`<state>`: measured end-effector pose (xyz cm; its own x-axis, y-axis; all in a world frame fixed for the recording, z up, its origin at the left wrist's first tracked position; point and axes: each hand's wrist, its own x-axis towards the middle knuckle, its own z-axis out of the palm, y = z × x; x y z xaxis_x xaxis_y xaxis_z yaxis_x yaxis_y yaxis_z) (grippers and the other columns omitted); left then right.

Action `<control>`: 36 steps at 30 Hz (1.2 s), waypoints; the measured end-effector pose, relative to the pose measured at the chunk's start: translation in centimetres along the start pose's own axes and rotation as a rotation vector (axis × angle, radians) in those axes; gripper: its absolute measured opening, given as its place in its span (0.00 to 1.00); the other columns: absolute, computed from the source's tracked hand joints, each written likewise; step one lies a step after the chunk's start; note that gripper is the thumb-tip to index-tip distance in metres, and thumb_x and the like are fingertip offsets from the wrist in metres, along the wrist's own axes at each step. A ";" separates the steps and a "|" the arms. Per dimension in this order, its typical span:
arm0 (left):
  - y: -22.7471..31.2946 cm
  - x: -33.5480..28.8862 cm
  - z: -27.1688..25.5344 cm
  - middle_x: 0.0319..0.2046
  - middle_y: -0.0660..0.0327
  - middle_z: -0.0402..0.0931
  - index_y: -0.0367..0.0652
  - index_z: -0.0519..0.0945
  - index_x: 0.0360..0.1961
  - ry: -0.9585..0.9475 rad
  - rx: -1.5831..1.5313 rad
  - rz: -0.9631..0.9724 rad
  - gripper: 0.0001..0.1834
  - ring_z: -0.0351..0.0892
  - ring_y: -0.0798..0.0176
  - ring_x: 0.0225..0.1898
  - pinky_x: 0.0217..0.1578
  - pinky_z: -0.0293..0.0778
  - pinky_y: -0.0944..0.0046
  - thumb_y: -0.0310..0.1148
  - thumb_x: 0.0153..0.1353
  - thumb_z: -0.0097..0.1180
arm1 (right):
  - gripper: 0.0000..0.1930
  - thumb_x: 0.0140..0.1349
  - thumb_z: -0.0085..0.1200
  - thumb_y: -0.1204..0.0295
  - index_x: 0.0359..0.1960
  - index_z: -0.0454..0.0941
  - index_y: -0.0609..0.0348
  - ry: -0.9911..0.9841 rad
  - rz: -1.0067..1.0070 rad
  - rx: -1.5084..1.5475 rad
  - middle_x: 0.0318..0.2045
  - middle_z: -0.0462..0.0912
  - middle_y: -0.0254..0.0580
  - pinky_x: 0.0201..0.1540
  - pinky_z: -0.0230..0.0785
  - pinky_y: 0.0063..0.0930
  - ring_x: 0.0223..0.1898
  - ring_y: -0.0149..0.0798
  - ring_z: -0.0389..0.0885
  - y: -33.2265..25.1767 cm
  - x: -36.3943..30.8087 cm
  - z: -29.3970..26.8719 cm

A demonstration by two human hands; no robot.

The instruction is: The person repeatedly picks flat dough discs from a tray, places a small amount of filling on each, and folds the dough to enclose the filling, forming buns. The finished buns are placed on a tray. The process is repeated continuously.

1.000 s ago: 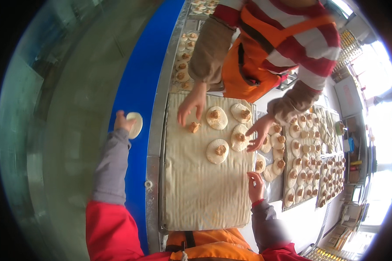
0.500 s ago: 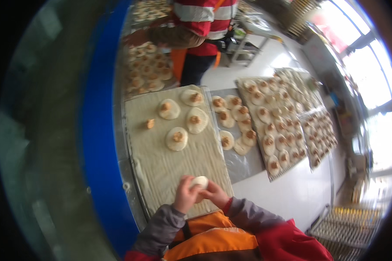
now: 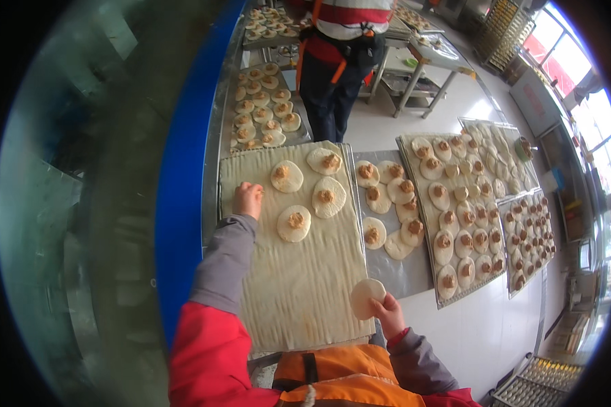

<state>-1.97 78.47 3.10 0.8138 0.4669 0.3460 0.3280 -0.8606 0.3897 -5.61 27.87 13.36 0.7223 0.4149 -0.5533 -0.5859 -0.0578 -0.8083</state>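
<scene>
A flat round dough disc (image 3: 366,298) is pinched by its edge in my right hand (image 3: 390,317), held up over the near right corner of the cloth-covered tray (image 3: 278,285). At the tray's left side, my left hand (image 3: 248,199) has its fingers closed around a small tan lump of filling (image 3: 261,189), mostly hidden by the fingers. To the right of that hand lie several dough discs topped with filling; the nearest to me is one disc (image 3: 294,224), and another disc (image 3: 286,176) sits farther back.
Right of the tray, a grey sheet (image 3: 414,279) and a large tray (image 3: 455,292) carry more topped discs. A person (image 3: 336,68) stands beyond, beside another filled tray (image 3: 265,108). A blue edge (image 3: 183,224) runs along the left. A rack (image 3: 536,383) stands at the lower right.
My hands were together at the tray's near edge with the dough. The left has moved far and left onto the loose lump; the right has moved rightward with the disc, now flat.
</scene>
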 end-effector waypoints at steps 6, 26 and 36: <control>7.6 -4.6 -8.5 0.36 0.67 0.77 0.43 0.78 0.49 -0.222 -1.202 -0.553 0.10 0.76 0.74 0.36 0.35 0.73 0.71 0.27 0.67 0.58 | 0.15 0.69 0.57 0.73 0.56 0.78 0.64 -0.131 -0.064 -0.038 0.43 0.86 0.34 0.47 0.77 0.27 0.43 0.29 0.83 -0.1 3.5 4.2; 20.7 -10.8 1.0 0.57 0.53 0.76 0.41 0.81 0.52 -0.146 -0.428 0.281 0.15 0.71 0.46 0.64 0.63 0.69 0.52 0.23 0.65 0.55 | 0.18 0.67 0.55 0.76 0.58 0.75 0.61 -0.054 -0.383 -0.527 0.51 0.78 0.44 0.46 0.79 0.29 0.45 0.39 0.85 0.2 9.1 2.2; 25.5 -12.5 -4.0 0.62 0.48 0.70 0.37 0.77 0.54 -0.193 -0.391 0.107 0.19 0.68 0.43 0.64 0.63 0.68 0.50 0.17 0.61 0.55 | 0.12 0.71 0.49 0.77 0.52 0.80 0.63 0.370 0.121 -0.276 0.40 0.85 0.43 0.43 0.78 0.29 0.39 0.34 0.86 16.0 -13.1 -24.9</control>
<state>-5.66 51.52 12.13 0.9201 0.3008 0.2507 0.0613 -0.7429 0.6666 -15.29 -1.13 2.68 0.7665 0.0415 -0.6409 -0.5908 -0.3456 -0.7290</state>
